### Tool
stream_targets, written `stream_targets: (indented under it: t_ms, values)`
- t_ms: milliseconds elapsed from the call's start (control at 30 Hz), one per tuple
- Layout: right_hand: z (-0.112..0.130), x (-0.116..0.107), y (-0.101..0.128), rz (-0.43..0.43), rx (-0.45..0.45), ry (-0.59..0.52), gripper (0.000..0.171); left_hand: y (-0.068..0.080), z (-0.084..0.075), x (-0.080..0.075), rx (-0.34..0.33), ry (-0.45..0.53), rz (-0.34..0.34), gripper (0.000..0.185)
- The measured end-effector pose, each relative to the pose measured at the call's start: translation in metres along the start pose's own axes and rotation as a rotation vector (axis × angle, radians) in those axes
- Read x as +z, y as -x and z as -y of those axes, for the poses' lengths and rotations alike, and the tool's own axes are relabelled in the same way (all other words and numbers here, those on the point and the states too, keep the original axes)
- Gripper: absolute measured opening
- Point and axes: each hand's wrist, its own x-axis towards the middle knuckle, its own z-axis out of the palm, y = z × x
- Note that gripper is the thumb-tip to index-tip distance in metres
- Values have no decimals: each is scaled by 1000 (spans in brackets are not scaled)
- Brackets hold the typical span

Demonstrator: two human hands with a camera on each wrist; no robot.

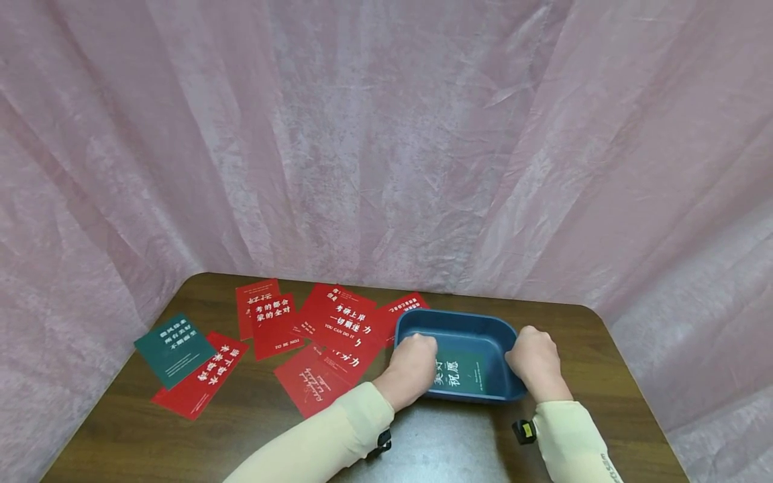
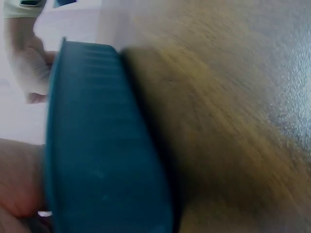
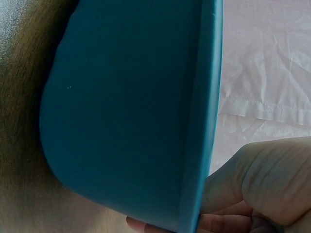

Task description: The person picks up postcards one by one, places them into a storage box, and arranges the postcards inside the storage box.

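Note:
A blue plastic tray (image 1: pixel 464 325) stands on the dark wooden table (image 1: pixel 253 429), with a green card (image 1: pixel 459 373) lying flat inside it. My left hand (image 1: pixel 413 365) grips the tray's left rim, fingers curled over the edge. My right hand (image 1: pixel 534 359) grips the right rim the same way. In the left wrist view the tray's outer wall (image 2: pixel 102 145) fills the left side, with the other hand (image 2: pixel 29 68) behind it. The right wrist view shows the tray's wall (image 3: pixel 131 111) close up and my fingers (image 3: pixel 262 184) at its rim.
Several red cards (image 1: pixel 338 322) with white lettering lie scattered left of the tray. One more green card (image 1: pixel 174 349) lies at the far left, overlapping a red card (image 1: pixel 202 382). A pink cloth backdrop (image 1: pixel 386 134) hangs behind and beside the table.

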Motion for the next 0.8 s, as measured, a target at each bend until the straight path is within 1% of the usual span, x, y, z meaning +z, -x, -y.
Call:
stream_targets:
  t_ms: [67,167,233,333,400,467,533,667,733,800]
  values:
    - [0,1,0,0,4,-2,26,2,3,-8,34,31,-47,15]
    - [0,1,0,-1,6,-4,25,4,12,-23,78,82,-143,20]
    - [-1,2,0,2,4,-6,25,7,22,-35,93,110,-200,17]
    - [-1,2,0,6,5,-5,25,11,45,-51,98,137,-296,19]
    - [-1,2,0,7,9,-5,26,15,64,-60,80,145,-340,24]
    - [0,2,0,9,12,-4,26,20,84,-65,42,147,-386,28]
    - [1,2,0,10,13,-6,25,26,105,-68,-9,150,-410,31]
    - [2,4,0,19,13,-14,25,39,147,-71,-82,202,-439,34]
    - [3,5,0,23,16,-16,25,45,168,-73,-105,222,-448,34]
    - [3,6,-1,26,19,-17,25,52,188,-74,-124,221,-452,33]
